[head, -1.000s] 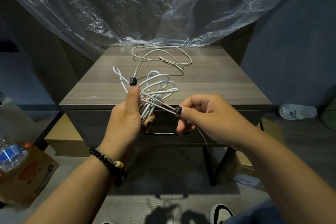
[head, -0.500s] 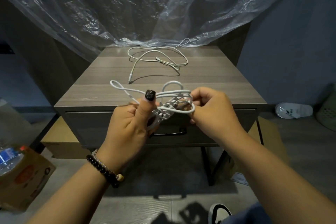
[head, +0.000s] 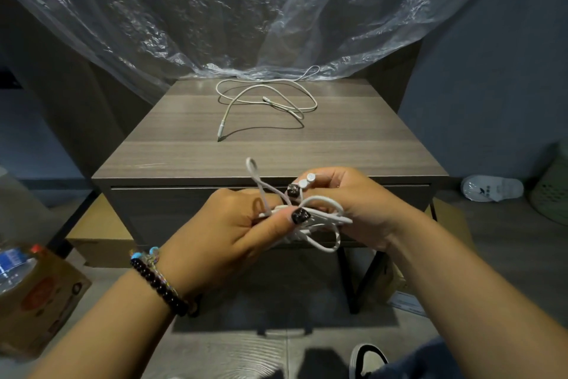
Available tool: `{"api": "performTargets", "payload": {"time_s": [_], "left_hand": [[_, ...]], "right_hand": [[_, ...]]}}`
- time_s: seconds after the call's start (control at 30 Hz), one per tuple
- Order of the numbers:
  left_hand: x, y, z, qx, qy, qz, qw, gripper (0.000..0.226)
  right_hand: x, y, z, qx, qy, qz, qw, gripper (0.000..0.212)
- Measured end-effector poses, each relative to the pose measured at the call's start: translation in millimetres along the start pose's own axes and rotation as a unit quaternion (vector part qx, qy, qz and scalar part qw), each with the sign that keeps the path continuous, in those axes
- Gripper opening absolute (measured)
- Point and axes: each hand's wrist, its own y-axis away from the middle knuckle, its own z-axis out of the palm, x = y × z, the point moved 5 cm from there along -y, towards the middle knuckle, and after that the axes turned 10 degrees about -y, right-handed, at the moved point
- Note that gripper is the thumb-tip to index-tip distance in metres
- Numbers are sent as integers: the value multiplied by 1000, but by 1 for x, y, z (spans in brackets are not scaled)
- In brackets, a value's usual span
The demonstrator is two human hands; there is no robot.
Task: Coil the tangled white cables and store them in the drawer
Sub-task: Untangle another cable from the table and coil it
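cable bundle (head: 310, 222): left hand (head: 233, 225) clamps coils from unravelling; right hand (head: 353, 203) pinches loose end to tuck; 1 loose cable (head: 267, 99) on table (head: 184, 157).

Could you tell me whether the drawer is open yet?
No, the drawer sits flush and closed while both hands hold the cable bundle.

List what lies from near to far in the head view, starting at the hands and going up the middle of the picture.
Left hand and right hand gripping the cable bundle → drawer front → bare tabletop → loose white cable → plastic sheet.
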Motion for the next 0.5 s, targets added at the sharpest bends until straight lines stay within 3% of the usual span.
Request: {"api": "performTargets", "payload": {"time_s": [0.07, 0.2, 0.3, 0.5], "left_hand": [[0, 1, 0, -17, -40, 11, 999, 37], [-6, 5, -1, -45, -95, 19, 994, 34], [-14, 7, 2, -67, -117, -2, 991, 36], [-21, 9, 3, -85, -110, -42, 989, 71]], "right_hand": [[-1, 1, 0, 8, 36, -3, 999, 24], [-4, 3, 4, 18, 74, -13, 997, 6], [0, 2, 7, 14, 100, -1, 995, 7], [-1, 3, 11, -4, 71, 21, 997, 18]]}}
